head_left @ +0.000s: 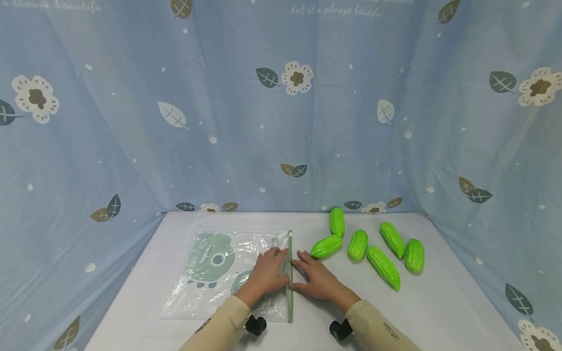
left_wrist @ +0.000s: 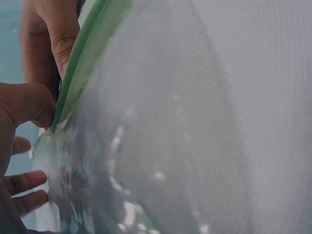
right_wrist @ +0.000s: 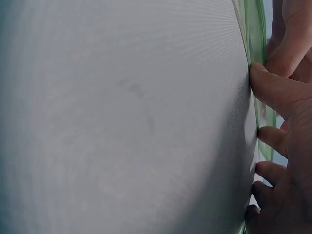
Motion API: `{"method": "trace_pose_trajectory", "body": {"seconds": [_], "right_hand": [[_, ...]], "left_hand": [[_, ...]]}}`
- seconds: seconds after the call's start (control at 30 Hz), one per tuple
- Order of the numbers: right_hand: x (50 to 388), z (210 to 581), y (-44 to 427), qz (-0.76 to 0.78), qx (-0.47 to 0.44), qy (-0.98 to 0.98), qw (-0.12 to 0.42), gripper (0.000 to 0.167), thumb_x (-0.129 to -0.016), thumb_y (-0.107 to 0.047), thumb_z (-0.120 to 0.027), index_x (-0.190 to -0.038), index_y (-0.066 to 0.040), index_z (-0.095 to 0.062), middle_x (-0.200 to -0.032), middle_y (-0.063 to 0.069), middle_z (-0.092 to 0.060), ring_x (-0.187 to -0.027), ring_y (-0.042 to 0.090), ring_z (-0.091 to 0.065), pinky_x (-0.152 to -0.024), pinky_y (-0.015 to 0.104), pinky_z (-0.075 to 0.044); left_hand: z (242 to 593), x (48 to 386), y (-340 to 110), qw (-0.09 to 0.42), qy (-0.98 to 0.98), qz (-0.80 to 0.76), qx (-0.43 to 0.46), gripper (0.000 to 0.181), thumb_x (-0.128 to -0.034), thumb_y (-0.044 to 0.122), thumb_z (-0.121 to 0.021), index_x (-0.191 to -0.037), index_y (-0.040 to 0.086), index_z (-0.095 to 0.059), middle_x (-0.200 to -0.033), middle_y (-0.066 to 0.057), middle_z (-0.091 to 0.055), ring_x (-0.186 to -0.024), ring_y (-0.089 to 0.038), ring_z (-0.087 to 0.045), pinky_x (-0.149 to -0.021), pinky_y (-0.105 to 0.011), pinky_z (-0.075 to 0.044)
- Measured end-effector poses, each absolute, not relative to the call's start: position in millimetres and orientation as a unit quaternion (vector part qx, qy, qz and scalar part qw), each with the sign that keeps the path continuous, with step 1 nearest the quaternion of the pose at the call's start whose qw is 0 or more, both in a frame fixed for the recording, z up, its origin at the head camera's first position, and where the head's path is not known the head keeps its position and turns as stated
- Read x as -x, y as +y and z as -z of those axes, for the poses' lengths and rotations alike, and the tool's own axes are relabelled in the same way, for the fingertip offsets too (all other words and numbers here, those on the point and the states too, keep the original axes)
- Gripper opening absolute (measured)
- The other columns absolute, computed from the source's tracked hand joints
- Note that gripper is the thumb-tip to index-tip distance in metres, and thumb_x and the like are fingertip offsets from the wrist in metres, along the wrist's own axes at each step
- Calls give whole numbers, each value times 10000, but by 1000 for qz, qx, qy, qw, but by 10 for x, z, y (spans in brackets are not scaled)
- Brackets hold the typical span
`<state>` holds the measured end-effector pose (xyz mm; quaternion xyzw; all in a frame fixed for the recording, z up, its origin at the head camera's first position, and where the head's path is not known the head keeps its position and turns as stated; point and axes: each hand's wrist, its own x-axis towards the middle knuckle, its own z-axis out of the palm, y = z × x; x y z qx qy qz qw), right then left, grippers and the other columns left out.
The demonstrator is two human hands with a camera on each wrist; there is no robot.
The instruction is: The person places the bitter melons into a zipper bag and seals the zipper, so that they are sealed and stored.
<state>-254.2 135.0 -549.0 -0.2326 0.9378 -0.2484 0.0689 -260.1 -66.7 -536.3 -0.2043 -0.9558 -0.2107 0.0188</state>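
A clear plastic zip bag [head_left: 175,297] with green cartoon-creature prints lies flat, its green closure strip [head_left: 290,304] on the right side. My left hand [head_left: 265,274] rests on the bag beside that strip, thumb and forefinger spread apart along it. In the left wrist view the left thumb [left_wrist: 34,105] meets the green edge. From the other side, my right hand [head_left: 319,279] touches the strip with spread fingers. The right wrist view has the right thumb [right_wrist: 273,87] against the strip, with its fingers further along the edge. Whether the bag's mouth is parted I cannot tell.
Several shiny bright green, ridged, elongated pieces lie to the right, including one [head_left: 327,246] close beyond my right fingertips and another [head_left: 383,268] farther right. Everything lies on a white table [head_left: 456,312]. A blue patterned curtain [head_left: 237,126] surrounds its back and sides.
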Motion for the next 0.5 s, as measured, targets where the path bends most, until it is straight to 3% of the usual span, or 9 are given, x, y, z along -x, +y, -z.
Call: {"method": "trace_pose_trajectory", "body": {"seconds": [0.23,0.5], "right_hand": [[2545,5485,1352,248,233,937,73,765,-884,-548,-730,-1502,-148,-519,-1637,140,-323,-1522,369,-243,-1173,602,-299],[2544,5477,1343,241,227,941,75,756,-883,-550,-729,-1513,-190,-513,-1642,119,-321,-1524,353,-243,-1178,590,-297]], "left_hand": [[5385,2619,-720,37,-949,216,228,665,-766,179,-736,-1405,69,-587,-1308,-183,-577,-1247,-389,-553,-1094,-592,-406],[5397,2617,-751,27,-948,212,237,485,-809,144,-706,-1291,95,-691,-1306,-119,-620,-1270,-354,-555,-1108,-662,-359]]}}
